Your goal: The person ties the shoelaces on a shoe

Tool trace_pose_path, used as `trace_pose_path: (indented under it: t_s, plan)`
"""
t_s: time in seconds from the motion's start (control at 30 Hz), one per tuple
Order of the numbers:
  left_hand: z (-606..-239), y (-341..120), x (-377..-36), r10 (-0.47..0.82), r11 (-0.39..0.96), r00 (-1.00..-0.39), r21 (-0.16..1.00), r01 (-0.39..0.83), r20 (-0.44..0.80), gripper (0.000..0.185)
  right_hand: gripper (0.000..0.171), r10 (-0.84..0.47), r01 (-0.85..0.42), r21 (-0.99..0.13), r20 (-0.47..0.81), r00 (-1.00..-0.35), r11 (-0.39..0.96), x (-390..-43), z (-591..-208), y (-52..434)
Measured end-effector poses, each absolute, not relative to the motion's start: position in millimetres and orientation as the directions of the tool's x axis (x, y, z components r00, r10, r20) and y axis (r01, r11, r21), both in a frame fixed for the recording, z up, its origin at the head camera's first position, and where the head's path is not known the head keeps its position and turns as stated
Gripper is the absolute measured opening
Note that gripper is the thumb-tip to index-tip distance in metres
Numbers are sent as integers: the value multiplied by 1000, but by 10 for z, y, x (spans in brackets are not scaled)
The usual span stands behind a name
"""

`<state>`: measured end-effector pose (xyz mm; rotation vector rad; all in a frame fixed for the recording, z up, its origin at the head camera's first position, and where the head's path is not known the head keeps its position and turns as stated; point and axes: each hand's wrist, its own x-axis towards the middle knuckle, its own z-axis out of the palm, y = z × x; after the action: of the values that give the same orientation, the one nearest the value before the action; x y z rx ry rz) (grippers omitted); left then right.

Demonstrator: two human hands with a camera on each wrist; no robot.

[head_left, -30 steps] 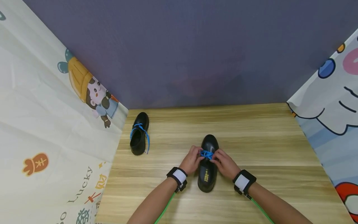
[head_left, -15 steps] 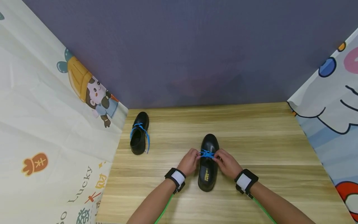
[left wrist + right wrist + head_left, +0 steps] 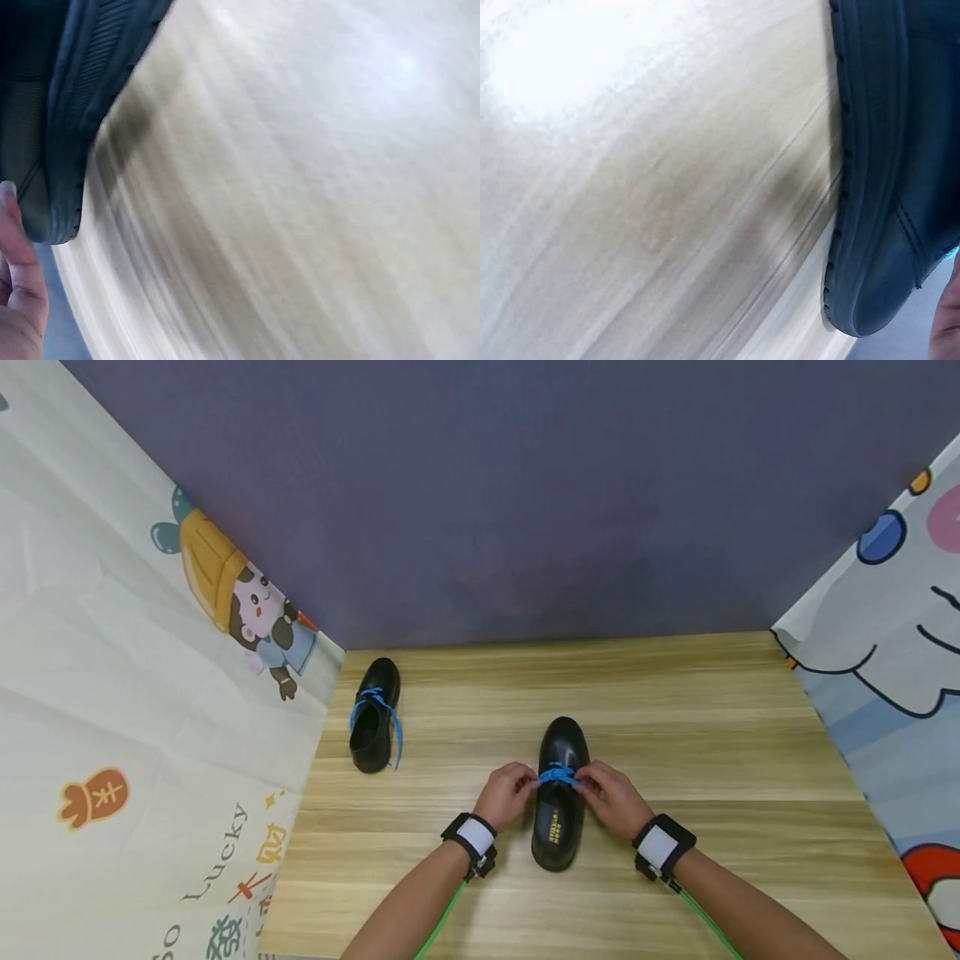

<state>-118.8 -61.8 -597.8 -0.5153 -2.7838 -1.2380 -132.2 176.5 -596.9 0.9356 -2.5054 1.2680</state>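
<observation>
Both hands, left hand (image 3: 507, 793) and right hand (image 3: 612, 797), pinch the blue shoelace (image 3: 557, 774) on the black shoe (image 3: 560, 810) at 6 o'clock of the table (image 3: 712, 735), seemingly tying it; tightening needs an even outward pull.

"Lucky" on left cartoon curtain (image 3: 150, 827) — shoe insole (image 3: 555, 824) print unreadable

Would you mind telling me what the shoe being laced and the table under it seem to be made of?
The black shoe looks like smooth, glossy leather or a synthetic imitation: it shines, with stitched seams and a ribbed, rubber-like sole. The table shows pale wood grain with a slight sheen, possibly laminate.
</observation>
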Motion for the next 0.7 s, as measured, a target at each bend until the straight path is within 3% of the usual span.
trace_pose_path:
  t_s: [0.3, 0.57, 0.7]
  plan:
    - [-6012, -615, -1176, 276, 569, -930, 738, 362, 243, 8, 18, -471, -607, -682, 413, -780, 408, -1314, -5983, 1773]
    - [-5960, -537, -1240, 270, 566, -952, 776, 277, 143, 17, 14, -446, -594, -646, 403, -799, 480, -1449, -5870, 1703]
    - [-5953, -532, -1247, 291, 571, -937, 751, 332, 193, 10, 20, -527, -601, -630, 333, -782, 492, -1613, -5743, 1619]
